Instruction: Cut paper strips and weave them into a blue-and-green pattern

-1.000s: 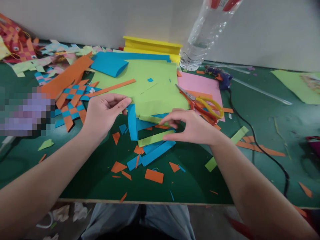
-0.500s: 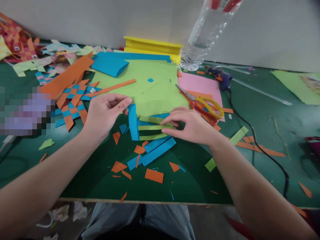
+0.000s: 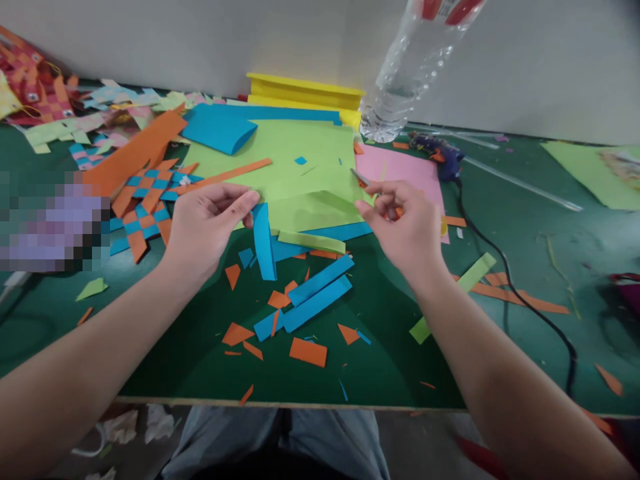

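My left hand (image 3: 213, 217) is closed in a pinch on the top of a blue paper strip (image 3: 264, 243), which hangs down beneath the fingertips. My right hand (image 3: 407, 223) is closed on the end of a light green paper strip (image 3: 340, 201). That strip stretches leftward in front of a green sheet, toward my left fingers; its far end is hard to make out. Below lies a short green strip (image 3: 313, 241) on a blue piece. Scissors (image 3: 359, 177) sit mostly hidden behind my right hand, with the tip showing.
Blue strips (image 3: 317, 303) and orange scraps lie near the table's front edge. Woven orange-and-blue pieces (image 3: 150, 183) and a pixelated object (image 3: 55, 223) are at left. A water bottle (image 3: 405, 73) stands at the back; a glue gun (image 3: 445, 157) with a black cord is right.
My right hand has moved right and up from the loose green strips and now grips one, drawing it across. My left hand stays nearly in place with the blue strip.
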`<state>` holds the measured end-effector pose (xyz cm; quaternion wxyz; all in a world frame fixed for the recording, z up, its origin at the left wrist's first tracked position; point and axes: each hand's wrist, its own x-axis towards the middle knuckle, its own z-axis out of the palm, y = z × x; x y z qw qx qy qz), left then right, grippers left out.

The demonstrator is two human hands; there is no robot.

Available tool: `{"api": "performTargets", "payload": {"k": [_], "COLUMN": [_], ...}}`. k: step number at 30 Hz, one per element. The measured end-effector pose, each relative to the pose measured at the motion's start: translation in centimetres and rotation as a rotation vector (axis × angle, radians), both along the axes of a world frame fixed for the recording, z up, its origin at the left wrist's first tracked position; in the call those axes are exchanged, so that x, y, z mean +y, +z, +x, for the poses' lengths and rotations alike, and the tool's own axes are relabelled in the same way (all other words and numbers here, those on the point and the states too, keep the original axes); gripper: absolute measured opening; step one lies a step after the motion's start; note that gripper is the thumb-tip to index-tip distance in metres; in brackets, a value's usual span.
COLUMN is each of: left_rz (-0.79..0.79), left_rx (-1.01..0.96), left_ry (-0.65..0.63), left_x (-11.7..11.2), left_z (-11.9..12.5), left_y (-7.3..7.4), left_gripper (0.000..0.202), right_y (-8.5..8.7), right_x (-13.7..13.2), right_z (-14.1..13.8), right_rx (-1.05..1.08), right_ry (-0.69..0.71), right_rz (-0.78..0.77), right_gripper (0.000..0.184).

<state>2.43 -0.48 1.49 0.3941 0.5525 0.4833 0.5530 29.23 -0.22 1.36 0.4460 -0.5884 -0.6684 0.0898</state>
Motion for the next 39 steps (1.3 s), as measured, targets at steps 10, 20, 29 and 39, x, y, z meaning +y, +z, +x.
{"api": "performTargets", "payload": {"k": [10, 20, 29, 39], "left_rz": [0.008, -0.047, -0.058, -0.125], "left_rx": [0.017, 0.042, 0.062, 0.093], "left_ry": [-0.012, -0.011, -0.027, -0.049], "left_x": [0.2, -0.2, -0.2, -0.5], "left_z": [-0.3, 0.1, 0.3, 0.8], "left_y": [-0.6, 0.1, 0.3, 0.8], "left_gripper": [0.016, 0.013, 0.01, 0.014], "right_y": [0.9, 1.9, 2.7, 2.6], "right_x": [-0.9, -1.3, -1.1, -0.9], "right_z": [-0.6, -0.1, 1.1, 1.0], "right_rx": [-0.192, -0.353, -0.414, -0.436], "right_ry": [0.242, 0.856, 0.815, 0.789], "right_rz": [-0.012, -0.357, -0.434, -0.351], "right_gripper": [0.006, 0.024, 0.024, 0.022]}}
